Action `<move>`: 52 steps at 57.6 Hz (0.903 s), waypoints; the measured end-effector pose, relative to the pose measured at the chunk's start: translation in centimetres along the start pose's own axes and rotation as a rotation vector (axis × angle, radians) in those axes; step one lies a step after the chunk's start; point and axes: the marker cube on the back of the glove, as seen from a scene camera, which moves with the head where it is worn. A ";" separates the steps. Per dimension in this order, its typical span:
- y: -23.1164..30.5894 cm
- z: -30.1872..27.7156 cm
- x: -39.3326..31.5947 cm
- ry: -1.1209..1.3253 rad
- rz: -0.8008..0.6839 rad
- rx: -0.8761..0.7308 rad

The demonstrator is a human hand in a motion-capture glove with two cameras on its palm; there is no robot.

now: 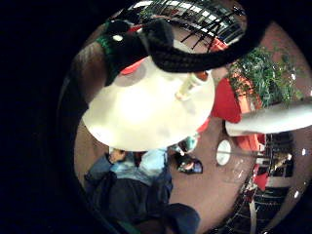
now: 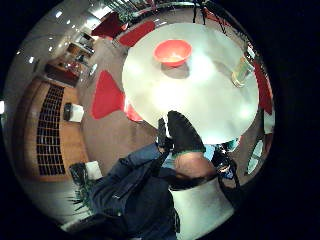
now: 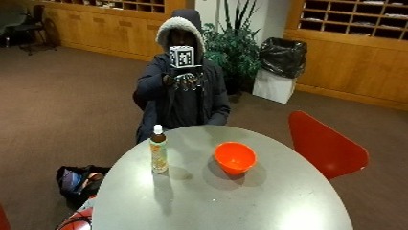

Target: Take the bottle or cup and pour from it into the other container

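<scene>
Presently, a person in a hooded dark coat (image 3: 182, 96) is seen seated at the far side of a round pale bench (image 3: 255, 201). The gloved right hand (image 3: 185, 79) is raised in front of the chest, well above the bench and apart from everything on it. Its fingers (image 3: 189, 85) are seen hanging loosely curled, and nothing is held in them.

A bottle (image 3: 158, 149) is found standing upright on the bench, white cap on, with a pale liquid and a label visible. An orange bowl (image 3: 234, 157) is placed near it, a bare gap of bench lying between the two; neither is touched. From the thumb side palm view the bowl (image 2: 172, 52) and the bottle (image 2: 243, 71) are both recorded on the bench top, well apart from the glove.

Beyond the bench, a red chair (image 3: 325, 146) is noted at one side. A dark bag (image 3: 80, 179) is observed on the carpeted floor at the other side. A potted plant (image 3: 236, 48) and a bin lined with a black sack (image 3: 280, 67) are placed against the wooden wall behind the person.
</scene>
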 end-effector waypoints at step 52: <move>-3.1 3.8 15.9 -0.033 -0.028 -0.088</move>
